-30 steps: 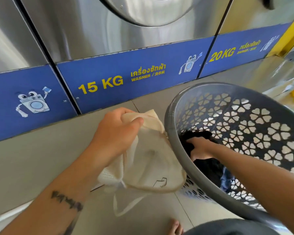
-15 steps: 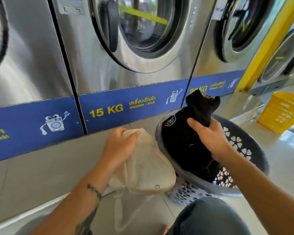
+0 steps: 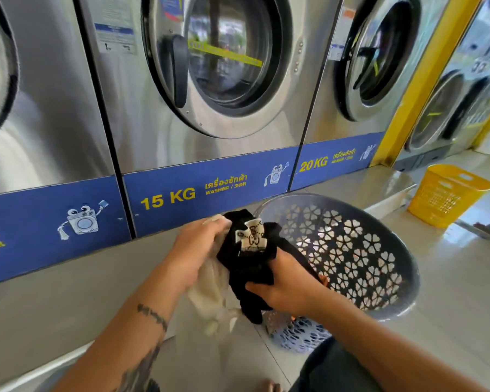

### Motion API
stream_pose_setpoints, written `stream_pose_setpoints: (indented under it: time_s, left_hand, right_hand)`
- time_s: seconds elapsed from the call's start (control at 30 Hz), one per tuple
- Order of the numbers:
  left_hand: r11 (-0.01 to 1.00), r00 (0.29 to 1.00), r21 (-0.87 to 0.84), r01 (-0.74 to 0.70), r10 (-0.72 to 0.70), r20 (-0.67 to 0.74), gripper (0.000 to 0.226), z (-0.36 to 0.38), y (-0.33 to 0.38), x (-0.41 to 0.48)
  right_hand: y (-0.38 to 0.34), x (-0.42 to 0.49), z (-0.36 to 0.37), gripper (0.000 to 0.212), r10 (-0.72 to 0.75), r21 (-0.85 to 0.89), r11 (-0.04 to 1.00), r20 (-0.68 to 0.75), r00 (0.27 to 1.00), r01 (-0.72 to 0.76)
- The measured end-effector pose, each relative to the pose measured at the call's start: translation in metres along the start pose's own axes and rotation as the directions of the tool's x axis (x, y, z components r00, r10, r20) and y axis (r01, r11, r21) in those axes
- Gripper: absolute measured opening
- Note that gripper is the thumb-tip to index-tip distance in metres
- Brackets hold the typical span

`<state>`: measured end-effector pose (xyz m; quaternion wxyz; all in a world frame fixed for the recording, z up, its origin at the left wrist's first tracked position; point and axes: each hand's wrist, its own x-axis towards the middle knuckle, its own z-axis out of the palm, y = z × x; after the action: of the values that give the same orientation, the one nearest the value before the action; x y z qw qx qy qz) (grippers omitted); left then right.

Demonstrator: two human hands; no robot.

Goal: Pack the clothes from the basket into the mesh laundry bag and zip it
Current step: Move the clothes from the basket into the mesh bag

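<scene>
My left hand (image 3: pixel 194 251) grips the top edge of the cream mesh laundry bag (image 3: pixel 210 295), which hangs down below it. My right hand (image 3: pixel 287 284) holds a black garment (image 3: pixel 249 267) with a white printed patch, pressed against the bag's opening beside my left hand. The grey plastic basket (image 3: pixel 379 304) with flower-shaped holes stands tilted on the floor to the right. Its inside looks mostly bare from here.
A row of steel front-loading washers (image 3: pixel 218 80) with blue 15 KG and 20 KG panels stands close ahead on a raised tiled ledge. A yellow basket (image 3: pixel 447 196) sits on the floor at the far right. My knee (image 3: pixel 331 369) is at the bottom.
My right hand has carried the black garment out of the grey basket and leftward to the bag's opening. The view has tilted up.
</scene>
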<state>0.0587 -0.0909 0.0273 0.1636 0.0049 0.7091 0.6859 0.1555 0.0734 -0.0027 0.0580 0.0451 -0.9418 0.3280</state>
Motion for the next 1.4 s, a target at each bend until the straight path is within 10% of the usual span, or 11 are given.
stream_pose_setpoints:
  time_s: [0.23,0.43,0.57,0.77,1.03,1.27,1.4]
  left_hand:
    - [0.950,0.970,0.306,-0.058,-0.019,0.243,0.023,-0.011,-0.020,0.001]
    - [0.951,0.983,0.306,-0.036,-0.023,0.185,0.026,-0.031,-0.022,0.013]
    - [0.947,0.982,0.321,-0.007,-0.054,0.182,0.027,-0.030,-0.027,0.019]
    - [0.938,0.986,0.346,-0.023,-0.036,0.163,0.023,-0.021,-0.026,0.015]
    - [0.926,0.993,0.372,-0.063,0.019,0.120,0.024,-0.020,-0.015,0.002]
    - [0.974,0.987,0.216,-0.074,0.040,0.156,0.056,-0.033,-0.014,-0.002]
    - [0.888,0.971,0.429,-0.163,0.068,0.228,0.036,-0.035,-0.015,-0.010]
  right_hand:
    - [-0.003,0.025,0.016,0.028,0.125,-0.538,0.831,0.428,0.895,0.142]
    - [-0.005,0.024,0.000,0.056,0.087,-0.151,0.987,0.160,0.983,-0.062]
    - [0.011,0.030,-0.016,0.076,0.106,-0.334,0.927,-0.200,0.974,-0.169]
    - [0.056,0.046,-0.003,0.088,0.544,0.107,0.820,0.162,0.823,-0.563]
    - [0.006,0.036,0.007,0.051,0.055,-0.118,0.990,-0.223,0.973,-0.083]
    - [-0.001,0.031,0.056,0.030,-0.292,-0.454,0.825,0.168,0.942,0.337]
    - [-0.002,0.034,0.070,0.022,-0.308,-0.602,0.656,0.339,0.889,0.456]
